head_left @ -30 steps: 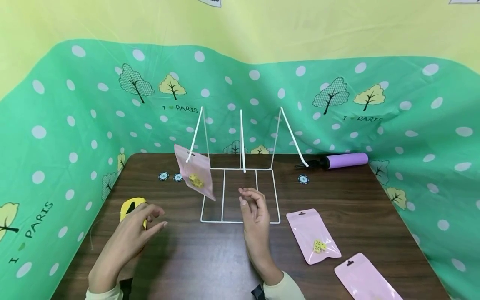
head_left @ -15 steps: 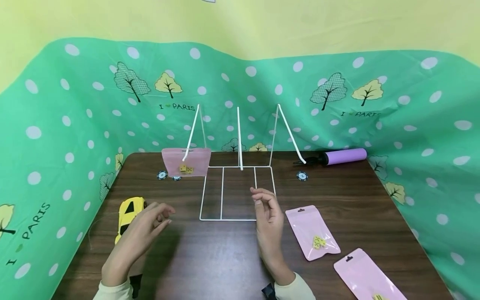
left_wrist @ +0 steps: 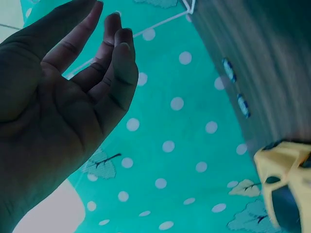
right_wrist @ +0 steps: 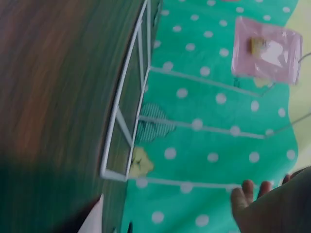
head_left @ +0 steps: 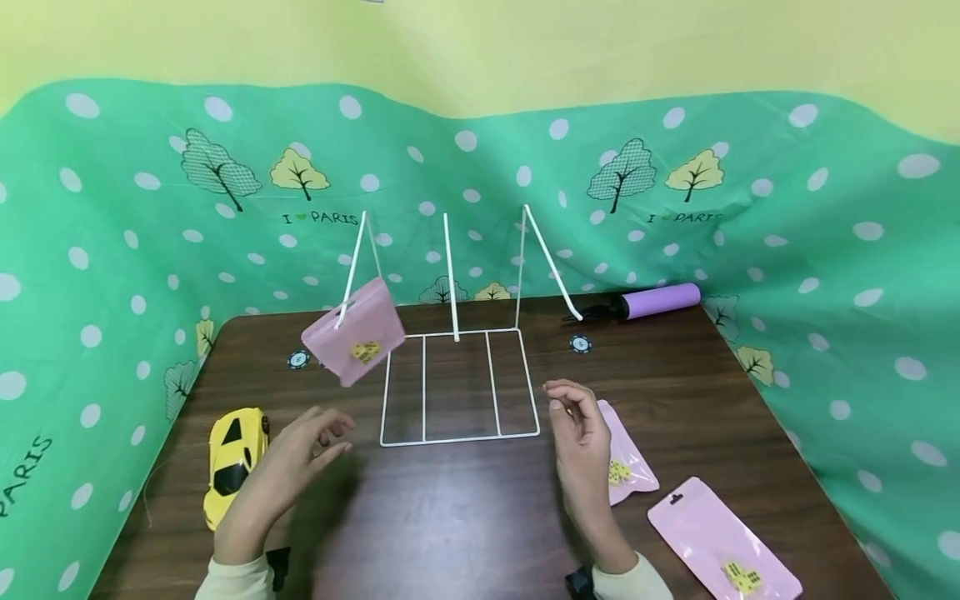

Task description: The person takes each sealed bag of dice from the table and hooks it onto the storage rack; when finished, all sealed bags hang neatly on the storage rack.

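Observation:
A pink pouch [head_left: 352, 337] with yellow dice showing inside hangs tilted from the left arm of a white wire rack [head_left: 459, 440]. My left hand [head_left: 303, 454] is raised over the table beside a yellow toy car [head_left: 232, 458], fingers loosely bent and holding nothing. My right hand [head_left: 581, 454], also bare of anything, hovers to the right of the rack. It partly covers a second pink pouch [head_left: 630, 462] in the head view. A third pink pouch [head_left: 723, 542] lies flat nearer the front right. In the right wrist view the hanging pouch [right_wrist: 267, 51] dangles from its hook.
Behind the rack's right arm lies a purple hand pump [head_left: 660, 301] with a black nozzle. Blue-and-white chips [head_left: 580, 344] dot the back of the table. A green and yellow printed cloth [head_left: 465, 192] encloses the back and sides.
The hanging pouch has swung and twisted on its hook. My right hand has shifted right, toward the flat pouches. The head view has turned, uncovering more of the toy car.

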### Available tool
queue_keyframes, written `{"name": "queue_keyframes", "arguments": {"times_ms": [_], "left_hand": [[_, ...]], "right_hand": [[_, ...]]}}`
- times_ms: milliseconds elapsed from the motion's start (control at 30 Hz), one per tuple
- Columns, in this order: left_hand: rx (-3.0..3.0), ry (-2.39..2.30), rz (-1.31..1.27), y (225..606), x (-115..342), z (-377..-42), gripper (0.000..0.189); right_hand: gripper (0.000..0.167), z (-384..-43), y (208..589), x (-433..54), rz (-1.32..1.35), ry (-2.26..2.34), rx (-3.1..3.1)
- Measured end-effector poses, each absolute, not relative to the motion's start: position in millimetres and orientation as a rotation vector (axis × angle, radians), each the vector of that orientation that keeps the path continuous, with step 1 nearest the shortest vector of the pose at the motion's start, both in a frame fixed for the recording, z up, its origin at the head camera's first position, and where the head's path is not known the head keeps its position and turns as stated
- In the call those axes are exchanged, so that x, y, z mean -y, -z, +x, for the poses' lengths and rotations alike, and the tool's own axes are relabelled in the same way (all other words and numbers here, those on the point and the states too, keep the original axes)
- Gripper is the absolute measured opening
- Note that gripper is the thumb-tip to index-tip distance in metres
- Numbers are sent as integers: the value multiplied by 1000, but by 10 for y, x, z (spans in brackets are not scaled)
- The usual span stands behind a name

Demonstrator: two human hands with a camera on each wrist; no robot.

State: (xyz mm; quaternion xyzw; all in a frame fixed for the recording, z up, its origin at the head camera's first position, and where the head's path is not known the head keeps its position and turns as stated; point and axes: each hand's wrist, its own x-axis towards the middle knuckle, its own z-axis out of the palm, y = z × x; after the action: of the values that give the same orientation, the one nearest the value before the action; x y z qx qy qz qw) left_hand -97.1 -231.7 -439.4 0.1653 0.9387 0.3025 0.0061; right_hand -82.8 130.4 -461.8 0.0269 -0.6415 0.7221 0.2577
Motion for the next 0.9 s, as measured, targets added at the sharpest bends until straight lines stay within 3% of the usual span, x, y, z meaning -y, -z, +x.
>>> {"name": "queue_keyframes", "arguments": {"times_ms": [500, 900], "left_hand": [[-2864, -960, 594, 4658, 2212, -1132, 26], [-2799, -997, 651, 4861, 2115, -1250, 21]], "right_hand": [[18, -572, 4709, -1928, -127, -1845, 2006], [23, -309, 4862, -2337, -145, -1612, 2121]]}}
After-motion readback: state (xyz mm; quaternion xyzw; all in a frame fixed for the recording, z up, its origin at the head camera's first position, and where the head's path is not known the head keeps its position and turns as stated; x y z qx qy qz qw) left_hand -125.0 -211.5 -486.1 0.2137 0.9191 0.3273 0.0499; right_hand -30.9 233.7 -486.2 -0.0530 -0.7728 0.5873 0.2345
